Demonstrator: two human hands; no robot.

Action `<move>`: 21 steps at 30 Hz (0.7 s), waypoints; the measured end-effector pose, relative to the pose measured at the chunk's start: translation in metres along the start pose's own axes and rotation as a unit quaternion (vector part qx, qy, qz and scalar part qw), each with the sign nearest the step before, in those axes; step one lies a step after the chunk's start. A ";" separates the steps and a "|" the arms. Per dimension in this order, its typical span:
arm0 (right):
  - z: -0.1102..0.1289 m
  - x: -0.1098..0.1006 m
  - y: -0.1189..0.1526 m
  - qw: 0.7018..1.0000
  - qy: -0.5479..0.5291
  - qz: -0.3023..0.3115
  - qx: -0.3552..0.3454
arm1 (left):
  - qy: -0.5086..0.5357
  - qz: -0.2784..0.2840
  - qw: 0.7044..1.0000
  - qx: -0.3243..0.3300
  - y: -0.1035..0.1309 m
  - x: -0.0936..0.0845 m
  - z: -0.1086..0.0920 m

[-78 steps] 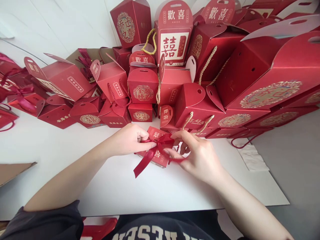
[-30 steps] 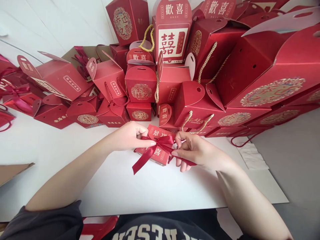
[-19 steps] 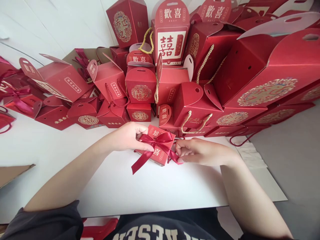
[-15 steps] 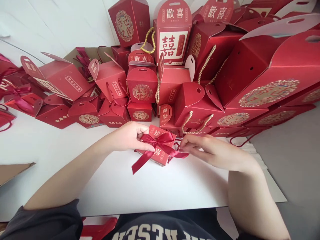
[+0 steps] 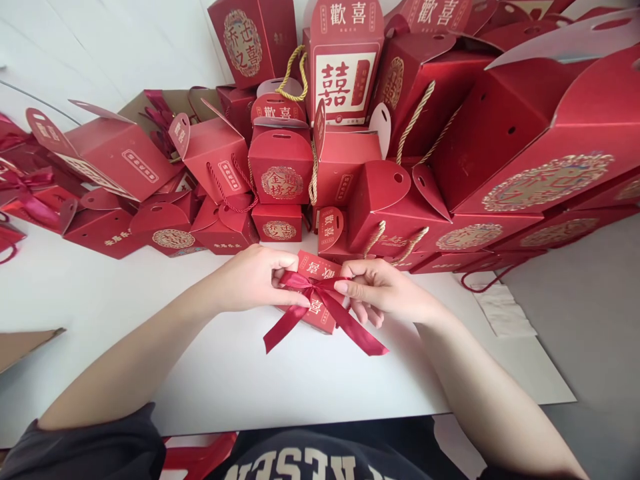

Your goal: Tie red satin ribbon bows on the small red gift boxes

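A small red gift box [image 5: 320,267] with pale lettering lies on the white table [image 5: 240,373] between my hands. Across its top sits a dark red satin ribbon bow [image 5: 313,287], both tails hanging toward me past the box's near edge. My left hand [image 5: 260,280] pinches the bow's left loop between thumb and fingers. From the other side, my right hand [image 5: 383,290] grips the right loop with thumb and forefinger, the other fingers curled below. Part of the box is hidden under the bow and my hands.
Stacked red gift boxes [image 5: 283,163], several with rope handles, rise along the table's far side. A piece of cardboard [image 5: 27,347] lies at the left. White paper [image 5: 505,310] rests near the right edge, beside a grey surface [image 5: 595,300].
My right hand has moved left, from the right ribbon tail to the right loop. That tail now hangs down toward me. My left hand keeps its pinch on the left loop.
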State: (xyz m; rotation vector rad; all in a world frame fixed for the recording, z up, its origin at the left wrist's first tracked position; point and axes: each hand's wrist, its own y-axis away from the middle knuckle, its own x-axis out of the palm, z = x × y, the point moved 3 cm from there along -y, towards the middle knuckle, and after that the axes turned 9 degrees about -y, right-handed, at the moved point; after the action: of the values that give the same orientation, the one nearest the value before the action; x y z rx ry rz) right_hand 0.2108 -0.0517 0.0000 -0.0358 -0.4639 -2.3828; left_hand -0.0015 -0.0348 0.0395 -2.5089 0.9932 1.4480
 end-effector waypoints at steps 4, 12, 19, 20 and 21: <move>-0.002 -0.003 0.000 1.000 0.008 0.022 -0.014 | -0.030 -0.004 1.000 -0.005 -0.001 -0.001 0.001; -0.005 -0.006 0.000 0.999 0.011 0.035 -0.026 | 0.038 -0.004 0.999 0.030 -0.006 0.007 0.013; -0.010 -0.008 -0.003 0.998 -0.014 0.057 -0.028 | 0.119 -0.039 0.991 0.057 -0.009 0.015 0.024; -0.011 -0.008 -0.003 0.998 -0.016 0.060 -0.028 | 0.127 -0.043 0.989 0.063 -0.010 0.015 0.024; -0.011 -0.008 -0.003 0.997 -0.019 0.063 -0.029 | 0.134 -0.045 0.988 0.069 -0.010 0.015 0.025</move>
State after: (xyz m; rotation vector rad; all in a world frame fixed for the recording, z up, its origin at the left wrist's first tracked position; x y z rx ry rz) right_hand 0.2160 -0.0477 -0.0122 -0.1325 -0.3982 -2.2753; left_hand -0.0090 -0.0249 0.0109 -2.6544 0.9634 0.9986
